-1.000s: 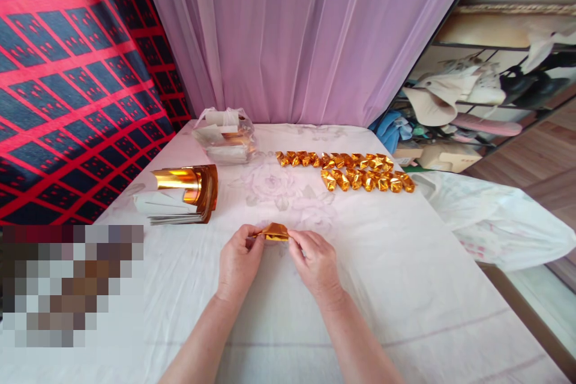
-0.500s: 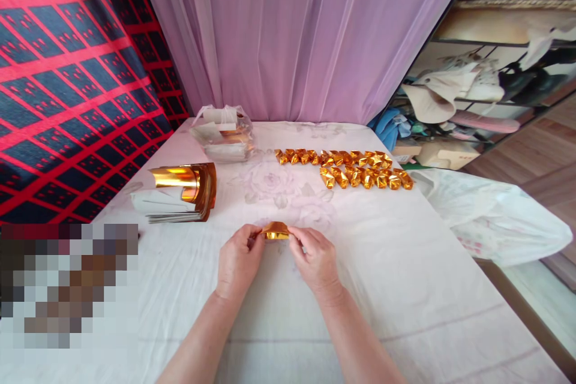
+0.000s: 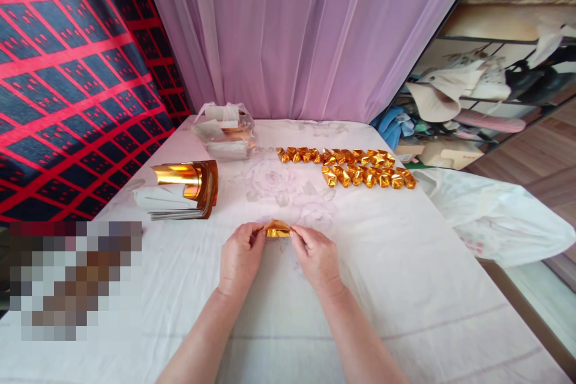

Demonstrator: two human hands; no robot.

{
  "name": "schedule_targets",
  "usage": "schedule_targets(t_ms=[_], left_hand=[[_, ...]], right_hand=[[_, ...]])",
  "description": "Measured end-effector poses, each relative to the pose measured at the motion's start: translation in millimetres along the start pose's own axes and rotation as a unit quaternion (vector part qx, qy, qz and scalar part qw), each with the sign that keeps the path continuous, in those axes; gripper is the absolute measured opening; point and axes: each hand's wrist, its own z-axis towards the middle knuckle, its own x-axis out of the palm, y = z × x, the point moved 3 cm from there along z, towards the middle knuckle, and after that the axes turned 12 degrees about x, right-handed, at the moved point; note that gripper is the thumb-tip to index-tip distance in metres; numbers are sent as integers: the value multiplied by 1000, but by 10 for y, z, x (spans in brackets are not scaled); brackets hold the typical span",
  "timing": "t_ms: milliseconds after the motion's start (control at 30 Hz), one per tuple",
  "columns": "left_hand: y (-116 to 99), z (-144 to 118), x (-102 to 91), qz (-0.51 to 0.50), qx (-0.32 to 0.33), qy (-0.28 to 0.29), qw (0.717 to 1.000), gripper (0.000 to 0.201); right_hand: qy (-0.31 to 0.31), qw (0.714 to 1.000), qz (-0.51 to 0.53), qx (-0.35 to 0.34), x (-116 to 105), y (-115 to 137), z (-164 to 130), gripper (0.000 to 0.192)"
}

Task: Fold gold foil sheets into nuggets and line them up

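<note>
Between my two hands, low over the middle of the table, is a small folded piece of gold foil paper [image 3: 278,230]. My left hand [image 3: 242,254] pinches its left end between thumb and fingers. On the opposite end, my right hand [image 3: 316,257] closes in a like pinch. Farther back to the right, several folded gold foil pieces [image 3: 357,158] are lined up in two rows. A stack of gold foil sheets [image 3: 207,189], some with their white backs showing, lies curled to the left of my hands.
A clear plastic bag [image 3: 225,135] of more paper sheets sits at the table's back left. White cloth with a faint flower print covers the table [image 3: 279,312]. Beyond its right edge hangs a white plastic bag [image 3: 508,210], near shelves with hats and boxes. A purple curtain [image 3: 288,36] closes off the back.
The view has shifted slightly. Both hands keep their pinch on the gold foil paper, whose top edge now looks a little more peaked.
</note>
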Motion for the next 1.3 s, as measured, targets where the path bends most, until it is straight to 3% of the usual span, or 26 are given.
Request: schedule_targets(t_ms=[600, 900, 1067, 1300], left_hand=[[-98, 2, -18, 31, 9, 33, 999, 16], [-68, 21, -28, 16, 6, 43, 999, 20], [-73, 15, -27, 31, 11, 37, 999, 20], [-92, 9, -31, 59, 39, 41, 997, 19]], right_hand=[[-5, 993, 79, 83, -5, -13, -1, 25], [-3, 999, 4, 51, -36, 16, 14, 32], [28, 998, -43, 38, -44, 26, 9, 33], [51, 998, -30, 21, -41, 42, 12, 31]])
